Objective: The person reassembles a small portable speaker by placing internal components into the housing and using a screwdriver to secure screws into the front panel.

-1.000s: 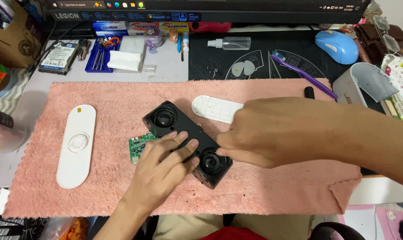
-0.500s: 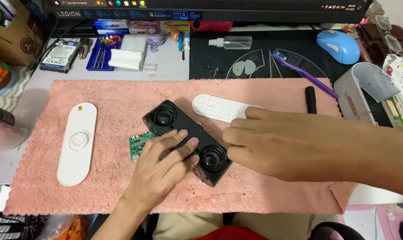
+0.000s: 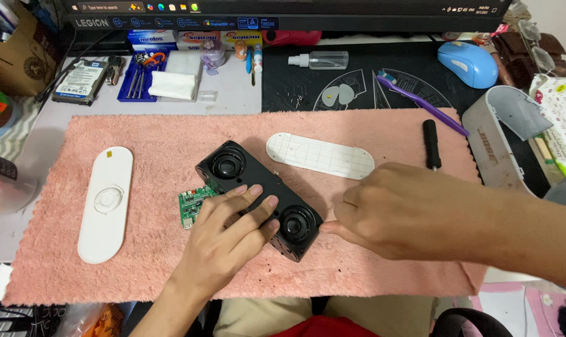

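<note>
1. Looking down from the head camera, I see the black speaker module (image 3: 259, 197) lying slantwise near the middle of the pink towel (image 3: 370, 274), one round driver at its far-left end and the other at its near-right end.
2. My left hand (image 3: 230, 234) comes in from the near edge and lies flat on the module's middle, fingers slightly spread and pressing on the black face between the two drivers; it grips nothing.
3. My right hand (image 3: 398, 212) sits just right of the module, fingers curled loosely under, thumb tip touching or almost touching the near-right end of the housing. I cannot tell whether it pinches anything.
4. A green circuit board (image 3: 194, 206) peeks out at the module's left side, partly under my left hand.
5. A white ribbed oval panel (image 3: 320, 156) lies just beyond the module, a white oval cover (image 3: 106, 203) lies well apart to the left, and a black screwdriver (image 3: 431, 143) lies far right on the towel.
6. Compared with a second ago, my right hand has slid off the module's top toward the right, uncovering more of the ribbed panel; the left hand and the module have stayed put.
</note>
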